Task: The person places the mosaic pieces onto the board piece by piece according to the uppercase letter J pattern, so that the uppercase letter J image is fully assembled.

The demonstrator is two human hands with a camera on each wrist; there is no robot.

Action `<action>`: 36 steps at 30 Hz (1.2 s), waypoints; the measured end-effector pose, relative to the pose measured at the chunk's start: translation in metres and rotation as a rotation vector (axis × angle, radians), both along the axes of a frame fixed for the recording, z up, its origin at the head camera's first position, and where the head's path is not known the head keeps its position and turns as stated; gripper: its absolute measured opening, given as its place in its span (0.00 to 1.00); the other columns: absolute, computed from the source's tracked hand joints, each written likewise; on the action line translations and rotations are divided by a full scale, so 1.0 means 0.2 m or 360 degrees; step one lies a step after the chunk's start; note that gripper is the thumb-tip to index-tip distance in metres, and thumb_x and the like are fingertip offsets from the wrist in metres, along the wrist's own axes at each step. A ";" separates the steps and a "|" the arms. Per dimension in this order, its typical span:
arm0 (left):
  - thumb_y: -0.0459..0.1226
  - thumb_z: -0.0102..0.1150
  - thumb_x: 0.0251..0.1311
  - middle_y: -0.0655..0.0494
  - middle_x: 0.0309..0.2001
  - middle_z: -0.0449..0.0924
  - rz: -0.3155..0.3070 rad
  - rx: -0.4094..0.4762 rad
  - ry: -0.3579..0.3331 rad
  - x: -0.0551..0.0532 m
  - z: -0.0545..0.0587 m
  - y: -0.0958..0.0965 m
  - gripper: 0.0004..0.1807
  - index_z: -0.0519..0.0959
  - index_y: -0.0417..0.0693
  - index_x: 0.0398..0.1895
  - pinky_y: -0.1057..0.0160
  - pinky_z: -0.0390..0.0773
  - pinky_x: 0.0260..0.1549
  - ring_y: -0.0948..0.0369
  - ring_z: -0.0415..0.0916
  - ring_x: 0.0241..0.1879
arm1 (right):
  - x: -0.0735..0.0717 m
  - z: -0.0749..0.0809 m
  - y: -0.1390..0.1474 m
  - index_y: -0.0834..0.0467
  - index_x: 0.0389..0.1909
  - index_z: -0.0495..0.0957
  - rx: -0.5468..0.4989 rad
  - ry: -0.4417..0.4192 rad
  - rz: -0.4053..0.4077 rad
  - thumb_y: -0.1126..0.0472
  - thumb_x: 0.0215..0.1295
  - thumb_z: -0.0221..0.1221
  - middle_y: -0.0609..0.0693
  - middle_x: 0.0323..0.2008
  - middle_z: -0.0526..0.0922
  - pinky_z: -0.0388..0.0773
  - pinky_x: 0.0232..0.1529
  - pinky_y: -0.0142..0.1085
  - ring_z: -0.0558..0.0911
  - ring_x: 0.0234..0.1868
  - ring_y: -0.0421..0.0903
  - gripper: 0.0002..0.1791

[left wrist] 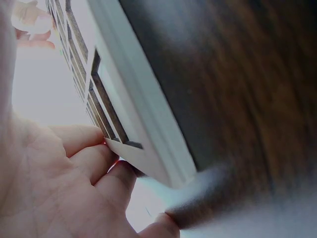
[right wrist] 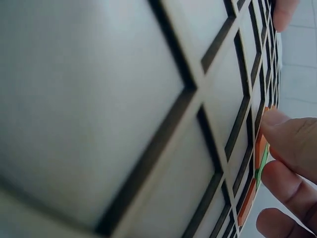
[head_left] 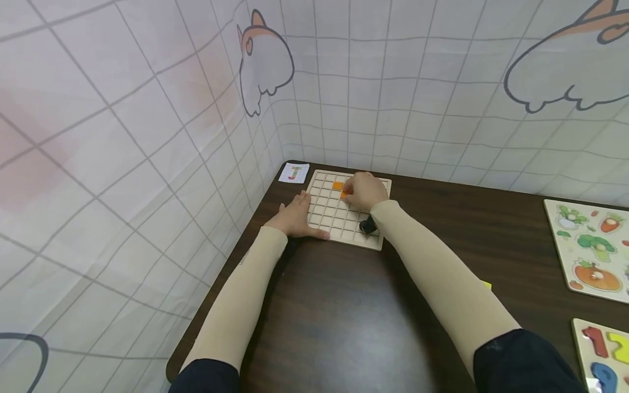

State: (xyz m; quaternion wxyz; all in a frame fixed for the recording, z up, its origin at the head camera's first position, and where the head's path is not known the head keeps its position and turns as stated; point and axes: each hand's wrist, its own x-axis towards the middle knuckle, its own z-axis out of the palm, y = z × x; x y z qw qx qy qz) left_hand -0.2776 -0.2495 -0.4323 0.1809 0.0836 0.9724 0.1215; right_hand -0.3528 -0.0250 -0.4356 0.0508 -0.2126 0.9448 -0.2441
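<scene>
A pale wooden grid board (head_left: 339, 222) lies on the dark table. An orange square tile (head_left: 338, 185) sits in one of its far cells. My right hand (head_left: 366, 191) is over the board's far half, thumb and fingers pinching a second orange tile (head_left: 344, 195) right at the grid. Up close in the right wrist view, a green sliver (right wrist: 262, 161) shows between the orange pieces, beside the fingertips. My left hand (head_left: 294, 216) lies spread at the board's left edge, its thumb along the near edge; in the left wrist view the fingers touch the board's corner.
A small card (head_left: 294, 173) with a coloured J lies beyond the board's left corner. Rightward are a vegetable puzzle board (head_left: 565, 262) and a number puzzle board (head_left: 585, 363). A yellow bit (head_left: 486, 285) peeks past the right sleeve. Grid-patterned cloth walls (head_left: 422, 136) stand behind and left.
</scene>
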 end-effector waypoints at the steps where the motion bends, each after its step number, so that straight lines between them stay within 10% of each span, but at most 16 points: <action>1: 0.73 0.68 0.48 0.43 0.86 0.34 -0.0003 -0.0004 -0.0005 0.00 0.00 0.00 0.76 0.37 0.40 0.85 0.31 0.46 0.79 0.48 0.35 0.86 | 0.01 0.00 0.01 0.53 0.52 0.89 -0.0003 -0.0002 -0.0005 0.55 0.68 0.69 0.52 0.55 0.89 0.83 0.58 0.52 0.85 0.58 0.55 0.14; 22: 0.72 0.70 0.48 0.40 0.86 0.34 -0.0010 -0.0014 0.0001 -0.03 -0.01 0.02 0.77 0.36 0.37 0.84 0.30 0.46 0.79 0.46 0.35 0.86 | 0.24 0.03 0.38 0.56 0.50 0.89 -0.0019 0.0015 0.0260 0.56 0.70 0.67 0.51 0.46 0.92 0.84 0.53 0.47 0.87 0.45 0.48 0.12; 36: 0.71 0.69 0.49 0.39 0.86 0.32 -0.0035 -0.0007 -0.0026 -0.05 -0.03 0.02 0.77 0.35 0.36 0.84 0.28 0.45 0.78 0.44 0.33 0.86 | 0.39 0.00 0.65 0.56 0.50 0.89 0.0090 0.0057 0.0324 0.58 0.70 0.67 0.54 0.50 0.91 0.80 0.62 0.53 0.87 0.54 0.54 0.12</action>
